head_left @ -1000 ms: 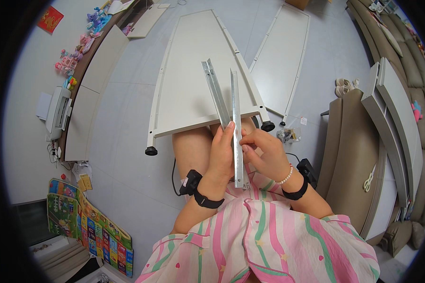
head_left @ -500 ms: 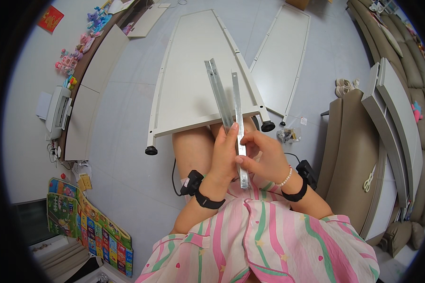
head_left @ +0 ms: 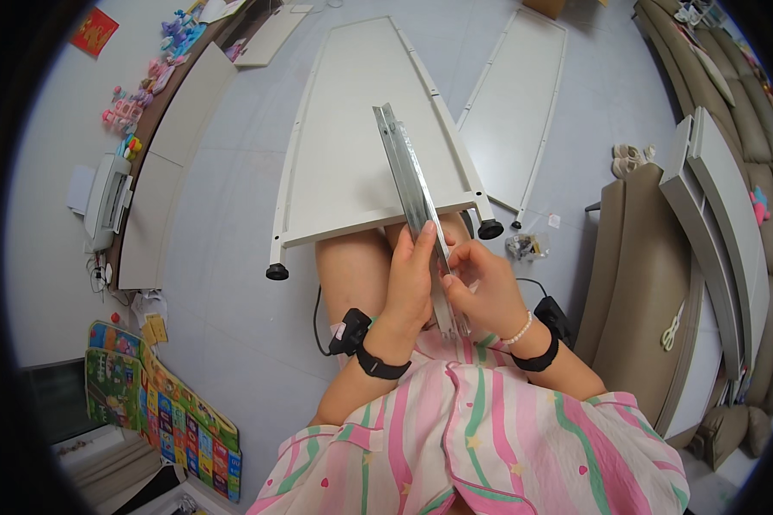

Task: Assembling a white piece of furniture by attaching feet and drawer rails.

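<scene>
Both hands are over my lap with long, silvery metal rails between them. My left hand is wrapped round the left side of the rails. On the other side my right hand pinches the narrower rail, thumb and fingers bent against its edge. The two rails lie close together and slant up and to the left over a white framed panel. The panel's near end rests across my legs and has black round feet at both corners. Fingers hide the middle of the rails.
A second white panel lies on the floor behind. Right of me are a small clear bag of hardware, a brown upholstered bench and stacked pale boards. A low cabinet with a printer runs along the left wall.
The narrower rail has turned and closed in against the wider one; a gap showed between them before. My right hand has shifted slightly right with it, while my left hand stays put.
</scene>
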{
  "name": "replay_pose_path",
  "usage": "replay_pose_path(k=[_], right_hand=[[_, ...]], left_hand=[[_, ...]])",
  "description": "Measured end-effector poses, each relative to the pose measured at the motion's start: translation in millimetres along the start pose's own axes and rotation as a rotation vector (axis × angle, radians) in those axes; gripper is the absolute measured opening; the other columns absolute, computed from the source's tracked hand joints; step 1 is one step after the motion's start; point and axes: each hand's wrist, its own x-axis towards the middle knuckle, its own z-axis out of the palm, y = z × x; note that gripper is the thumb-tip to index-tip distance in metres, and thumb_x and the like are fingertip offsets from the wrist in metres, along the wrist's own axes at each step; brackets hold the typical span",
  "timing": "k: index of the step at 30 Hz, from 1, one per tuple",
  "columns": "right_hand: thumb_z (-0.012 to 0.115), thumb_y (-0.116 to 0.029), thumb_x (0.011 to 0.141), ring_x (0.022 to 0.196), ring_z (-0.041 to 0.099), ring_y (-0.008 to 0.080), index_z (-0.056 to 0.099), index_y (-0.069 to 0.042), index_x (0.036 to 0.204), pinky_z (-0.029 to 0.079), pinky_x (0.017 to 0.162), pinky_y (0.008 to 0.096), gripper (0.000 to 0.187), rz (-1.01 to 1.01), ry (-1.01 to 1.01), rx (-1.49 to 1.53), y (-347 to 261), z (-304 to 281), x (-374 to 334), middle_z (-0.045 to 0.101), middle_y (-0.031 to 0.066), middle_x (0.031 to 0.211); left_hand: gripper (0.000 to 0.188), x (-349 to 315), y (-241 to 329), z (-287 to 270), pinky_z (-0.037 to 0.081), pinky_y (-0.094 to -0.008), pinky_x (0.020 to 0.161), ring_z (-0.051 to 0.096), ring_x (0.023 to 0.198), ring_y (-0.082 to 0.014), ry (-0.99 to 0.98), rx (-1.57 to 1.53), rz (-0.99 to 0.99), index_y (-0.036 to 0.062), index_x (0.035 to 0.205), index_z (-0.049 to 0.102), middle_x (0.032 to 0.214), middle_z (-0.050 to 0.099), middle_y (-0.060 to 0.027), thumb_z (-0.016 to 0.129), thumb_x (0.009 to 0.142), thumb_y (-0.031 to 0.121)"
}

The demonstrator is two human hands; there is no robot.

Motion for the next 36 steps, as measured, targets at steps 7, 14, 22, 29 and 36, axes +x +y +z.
replay_pose_path(k=[7, 14, 22, 29, 36], right_hand=[[0.072, -0.012, 0.074, 0.053, 0.058, 0.0181, 0.06, -0.005, 0.09, 0.048, 0.051, 0.0316, 0.021, -0.266, 0.128, -0.364, -7.2, 1.1, 1.4, 0.06, 0.0069, 0.07], [0.073, -0.014, 0.073, 0.054, 0.06, 0.0211, 0.061, -0.006, 0.09, 0.05, 0.051, 0.033, 0.022, -0.339, 0.136, -0.482, -11.6, 0.7, 0.9, 0.061, 0.0061, 0.074], [0.073, -0.013, 0.072, 0.055, 0.059, 0.0205, 0.061, -0.006, 0.091, 0.05, 0.051, 0.0329, 0.023, -0.379, 0.137, -0.487, -10.0, 1.1, 1.4, 0.061, 0.0053, 0.076], [0.073, -0.014, 0.072, 0.055, 0.059, 0.0207, 0.061, -0.006, 0.09, 0.049, 0.051, 0.0332, 0.023, -0.377, 0.132, -0.499, -8.1, 0.3, 1.7, 0.06, 0.0053, 0.075], [0.073, -0.012, 0.073, 0.056, 0.059, 0.0209, 0.062, -0.006, 0.089, 0.049, 0.051, 0.0327, 0.021, -0.328, 0.137, -0.432, -12.3, 0.3, 1.7, 0.061, 0.0065, 0.075]], left_hand=[[0.022, -2.6, 4.0, 3.8, 0.048, -0.0241, 0.066, 0.057, 0.079, -0.0089, 0.023, -0.028, -0.04, 0.01, 0.112, 0.053, 0.094, 0.062, -0.0012, 0.054, 0.103, 0.031], [0.028, -3.0, 3.7, 3.5, 0.048, -0.0259, 0.07, 0.057, 0.081, -0.0102, 0.058, -0.057, -0.045, 0.0092, 0.111, 0.055, 0.093, 0.062, -0.0024, 0.053, 0.103, 0.036], [0.03, -4.8, 5.9, 4.2, 0.047, -0.0271, 0.073, 0.056, 0.082, -0.0112, 0.075, -0.052, -0.066, 0.0084, 0.112, 0.057, 0.094, 0.061, -0.0035, 0.053, 0.102, 0.037], [0.03, -3.4, 4.1, 3.3, 0.047, -0.0268, 0.074, 0.056, 0.083, -0.0113, 0.049, -0.071, -0.049, 0.0082, 0.112, 0.058, 0.094, 0.06, -0.0033, 0.053, 0.102, 0.036], [0.023, -2.0, 3.0, 2.1, 0.05, -0.0251, 0.066, 0.058, 0.076, -0.0091, 0.04, -0.102, -0.045, 0.0106, 0.109, 0.054, 0.089, 0.061, -0.0012, 0.055, 0.103, 0.032]])
